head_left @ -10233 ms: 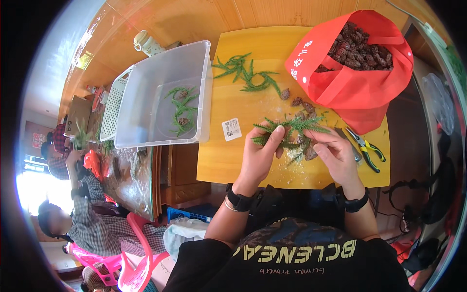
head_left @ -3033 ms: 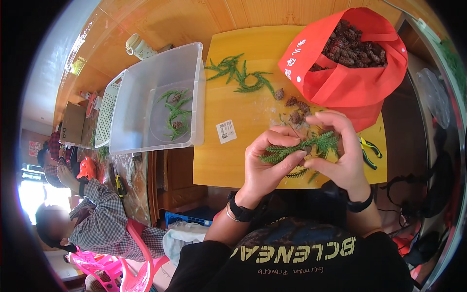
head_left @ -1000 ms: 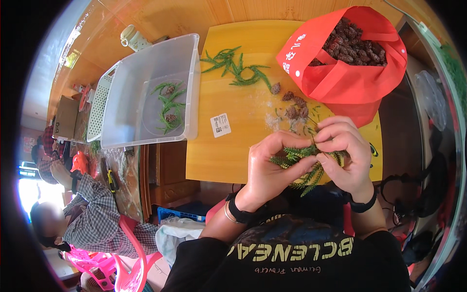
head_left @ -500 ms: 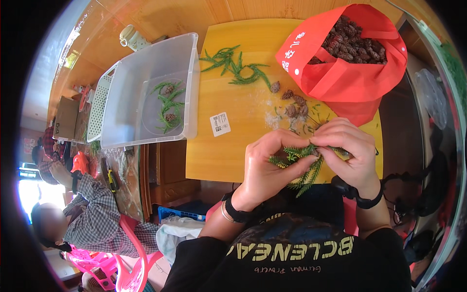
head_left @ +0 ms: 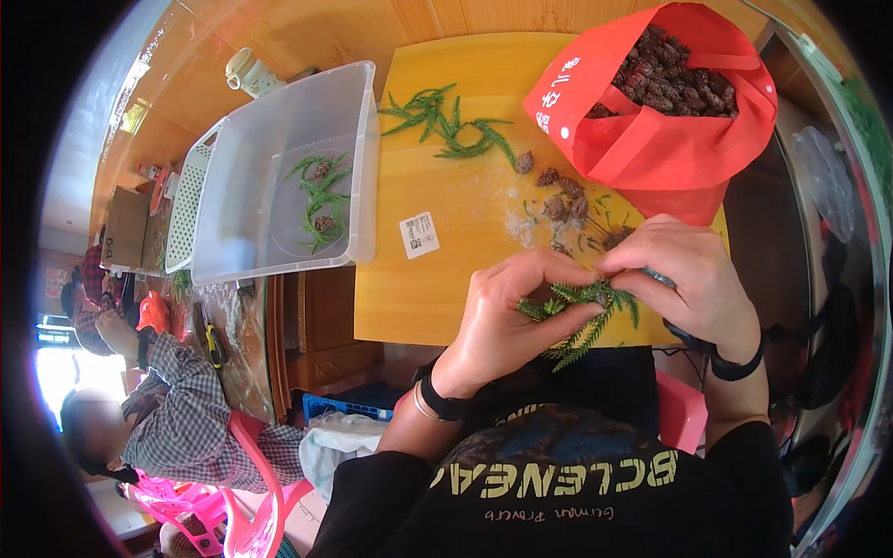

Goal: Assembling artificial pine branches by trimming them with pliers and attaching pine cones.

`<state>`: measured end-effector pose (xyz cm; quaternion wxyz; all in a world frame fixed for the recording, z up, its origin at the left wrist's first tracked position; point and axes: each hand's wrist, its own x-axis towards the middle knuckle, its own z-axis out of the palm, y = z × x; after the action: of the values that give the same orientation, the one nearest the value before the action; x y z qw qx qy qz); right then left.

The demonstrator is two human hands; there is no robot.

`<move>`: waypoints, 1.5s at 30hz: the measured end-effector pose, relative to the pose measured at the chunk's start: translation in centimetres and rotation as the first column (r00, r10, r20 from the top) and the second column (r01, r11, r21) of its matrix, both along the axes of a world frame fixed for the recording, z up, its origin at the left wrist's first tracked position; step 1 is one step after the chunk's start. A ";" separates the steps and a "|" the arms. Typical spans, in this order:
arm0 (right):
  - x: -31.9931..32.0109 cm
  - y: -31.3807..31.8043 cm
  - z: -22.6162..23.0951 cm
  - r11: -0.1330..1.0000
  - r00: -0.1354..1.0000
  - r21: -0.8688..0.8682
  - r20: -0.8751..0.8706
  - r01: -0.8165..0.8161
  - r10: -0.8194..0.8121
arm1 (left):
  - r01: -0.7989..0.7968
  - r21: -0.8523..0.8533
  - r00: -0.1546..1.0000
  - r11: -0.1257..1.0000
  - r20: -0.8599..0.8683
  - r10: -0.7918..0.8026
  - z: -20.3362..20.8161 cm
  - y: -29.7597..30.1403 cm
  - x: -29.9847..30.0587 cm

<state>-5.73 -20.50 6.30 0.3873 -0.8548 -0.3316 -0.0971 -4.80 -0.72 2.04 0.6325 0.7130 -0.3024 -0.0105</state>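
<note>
Green sprig (head_left: 579,346), one: held up between your two hands at the near edge of the table (head_left: 405,312), some tips pointing toward your body.

Handling, as judged: close fingertip work at the sprig's upper end. It called for a steady left hold and small right-hand movements, made near the pinch, with the needles laid aside so none got trapped. Too hard a squeeze risked bruising the needles; too slack a one risked letting the sprig twist.

Left hand (head_left: 507,312), one: grip nearly together, thumb and forefinger pinching the sprig, its needles showing between them.

Right hand (head_left: 684,284), one: grip pressed together at the fingertips, pinching the sprig's upper end just beside your left fingertips. Whether a finer piece lay inside that pinch, you could not tell.

Loose pine cones (head_left: 556,206), several: on the table beyond your hands, amid pale crumbs and green scraps.

White label (head_left: 419,235), one: flat on the table, left of the cones.

Red bag (head_left: 651,153), one: at the right, mouth open, full of cones.

Spare sprigs (head_left: 465,141), a group: toward the table's far side.

Clear bin (head_left: 365,219), one: at the left, with greenery and two cones inside.
</note>
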 end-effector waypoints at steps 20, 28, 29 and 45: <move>-5.7 -11.1 -7.1 0.582 0.759 -0.692 -0.076 0.426 -0.647 | 0.176 -0.449 0.755 0.876 -0.510 -0.413 -1.6 1.7 2.1; -6.1 -11.6 -11.8 0.692 0.708 -0.474 -0.184 0.544 -0.682 | 0.273 -0.570 0.644 0.775 -0.490 -0.587 -2.1 1.0 2.4; -5.9 -11.6 -12.1 0.699 0.725 -0.456 -0.153 0.551 -0.671 | 0.291 -0.574 0.637 0.765 -0.480 -0.603 -2.0 1.0 2.4; -9.0 -8.3 -4.4 0.890 0.716 -0.027 -0.583 0.455 -0.384 | 0.270 -0.629 0.574 0.729 -0.503 -0.647 -2.9 1.1 2.5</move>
<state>-14.74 -28.77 1.85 0.4862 -0.8717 0.0096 0.0600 -2.34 0.36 -0.81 0.8278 0.3623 -0.2148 -0.3706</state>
